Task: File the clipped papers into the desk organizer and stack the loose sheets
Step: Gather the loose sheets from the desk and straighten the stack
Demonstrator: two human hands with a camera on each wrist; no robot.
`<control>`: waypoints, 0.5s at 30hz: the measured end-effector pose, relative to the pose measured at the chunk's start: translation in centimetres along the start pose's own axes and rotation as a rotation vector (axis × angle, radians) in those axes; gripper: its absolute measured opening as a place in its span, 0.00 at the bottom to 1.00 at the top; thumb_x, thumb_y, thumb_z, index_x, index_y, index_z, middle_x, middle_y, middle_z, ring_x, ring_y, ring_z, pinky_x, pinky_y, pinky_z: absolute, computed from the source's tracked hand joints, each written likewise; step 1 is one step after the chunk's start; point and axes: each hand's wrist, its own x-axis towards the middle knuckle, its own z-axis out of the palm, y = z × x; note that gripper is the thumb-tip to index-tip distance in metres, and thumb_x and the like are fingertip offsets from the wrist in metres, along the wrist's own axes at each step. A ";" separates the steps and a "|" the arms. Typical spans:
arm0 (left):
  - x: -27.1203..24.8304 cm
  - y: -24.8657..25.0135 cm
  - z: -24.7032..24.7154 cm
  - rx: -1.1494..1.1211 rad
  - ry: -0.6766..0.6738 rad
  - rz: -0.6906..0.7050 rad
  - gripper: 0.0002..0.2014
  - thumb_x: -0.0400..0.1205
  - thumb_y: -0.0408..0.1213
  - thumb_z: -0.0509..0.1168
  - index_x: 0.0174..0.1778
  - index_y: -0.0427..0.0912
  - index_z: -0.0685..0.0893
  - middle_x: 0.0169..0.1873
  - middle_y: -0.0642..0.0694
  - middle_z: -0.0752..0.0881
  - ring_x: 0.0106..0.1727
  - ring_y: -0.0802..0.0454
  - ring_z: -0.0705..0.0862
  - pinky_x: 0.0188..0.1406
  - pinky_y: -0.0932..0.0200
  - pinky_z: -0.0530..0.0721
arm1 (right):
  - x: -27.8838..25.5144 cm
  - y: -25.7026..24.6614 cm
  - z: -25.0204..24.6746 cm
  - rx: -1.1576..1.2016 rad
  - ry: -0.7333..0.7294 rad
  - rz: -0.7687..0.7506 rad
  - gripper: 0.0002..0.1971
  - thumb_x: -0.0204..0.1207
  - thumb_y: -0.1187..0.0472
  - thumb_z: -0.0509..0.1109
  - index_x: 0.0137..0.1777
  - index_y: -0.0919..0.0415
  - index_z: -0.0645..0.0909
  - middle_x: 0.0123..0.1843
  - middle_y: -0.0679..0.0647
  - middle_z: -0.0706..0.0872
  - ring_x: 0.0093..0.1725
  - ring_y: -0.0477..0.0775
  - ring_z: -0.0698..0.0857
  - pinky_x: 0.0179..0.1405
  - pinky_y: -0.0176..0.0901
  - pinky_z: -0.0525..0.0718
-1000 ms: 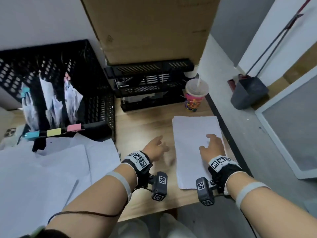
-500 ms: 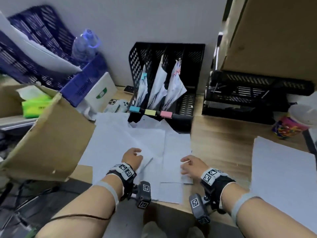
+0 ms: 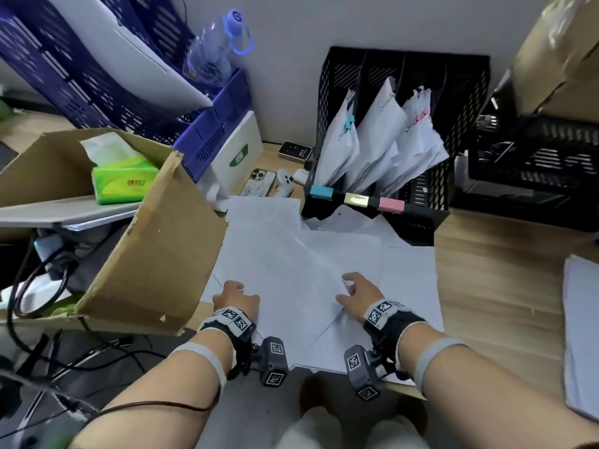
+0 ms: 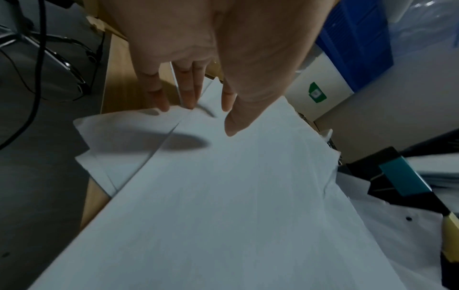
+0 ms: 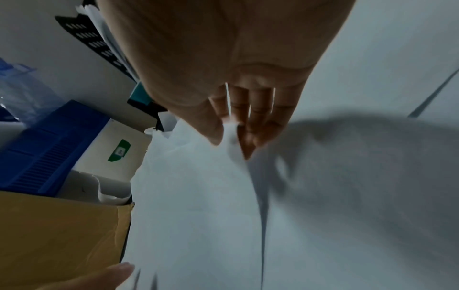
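Observation:
Several loose white sheets lie overlapping on the desk in front of me. My left hand is at their left edge; in the left wrist view its fingers are straight with tips at the sheet's edge and the thumb just above it. My right hand pinches a raised corner of a sheet between thumb and fingers. The black desk organizer behind holds three clipped bundles. A neat stack of sheets lies at the far right.
An open cardboard box with a green tissue pack crowds the left. Blue crates, a water bottle, a phone and a black tray line the back. The desk's front edge is under my wrists.
My view and both hands swung left, from the neat stack to the scattered sheets. The right hand has taken a sheet's corner and lifted it slightly.

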 end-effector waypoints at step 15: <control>1.5 -1.1 -1.0 -0.170 -0.090 0.049 0.32 0.76 0.34 0.70 0.77 0.39 0.69 0.73 0.39 0.78 0.72 0.40 0.79 0.72 0.51 0.76 | 0.6 -2.1 3.3 -0.031 0.026 0.085 0.34 0.74 0.60 0.69 0.79 0.58 0.62 0.78 0.57 0.70 0.72 0.59 0.77 0.66 0.44 0.77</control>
